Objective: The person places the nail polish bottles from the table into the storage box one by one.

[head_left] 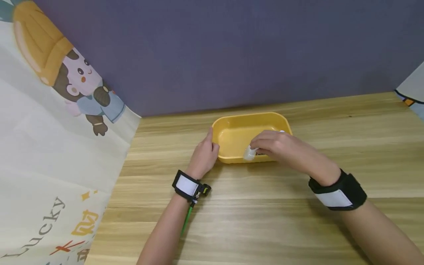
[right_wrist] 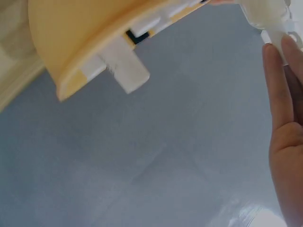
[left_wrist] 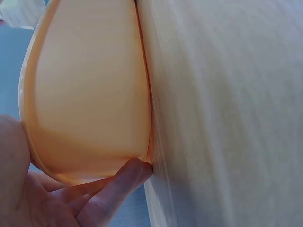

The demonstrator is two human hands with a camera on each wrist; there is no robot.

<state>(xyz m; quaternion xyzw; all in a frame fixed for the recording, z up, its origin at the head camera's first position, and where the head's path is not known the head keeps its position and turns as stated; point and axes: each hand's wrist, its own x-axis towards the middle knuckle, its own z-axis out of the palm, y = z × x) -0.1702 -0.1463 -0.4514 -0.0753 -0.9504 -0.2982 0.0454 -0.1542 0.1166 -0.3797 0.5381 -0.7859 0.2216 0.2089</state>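
Note:
A yellow plastic bin stands on the wooden table. My left hand holds its left end, thumb at the rim and fingers against the outer wall. Over the near side of the bin, my right hand pinches a small whitish, translucent bottle. In the right wrist view the bottle is partly cut off by the frame edge, with fingertips at its narrow end. A white cylindrical piece shows above the bin's rim there, beside white and dark items; my right hand mostly hides these in the head view.
A dark blue-grey wall panel rises right behind the bin. Light cloth with cartoon prints hangs at the left, and more printed cloth is at the far right. The wooden table extends in front.

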